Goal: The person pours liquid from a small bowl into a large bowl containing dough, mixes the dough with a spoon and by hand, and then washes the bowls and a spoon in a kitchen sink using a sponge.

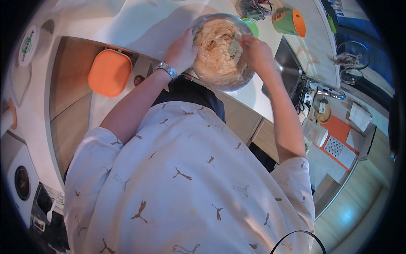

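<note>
A large round bowl (225,85) with a shiny wall sits at the front edge of the white counter, tipped towards me. Rough, sticky dough (215,60) fills much of it, and pale smears coat the inner wall. My left hand (182,52), with a metal-band watch (168,70) on its wrist, grips the bowl's left rim. Over the right rim, the fingers of my right hand (257,53) are closed around a thin utensil (229,36) whose end goes into the dough. The utensil's kind is hard to tell, as the hand and dough hide most of it.
Behind the bowl are a bright green round item (252,28) and a clear container of utensils (253,9). A green-and-orange cup (288,23) stands near the steel sink (287,60) and faucet (330,92). An orange lid-like item (110,73) is at left, below counter level.
</note>
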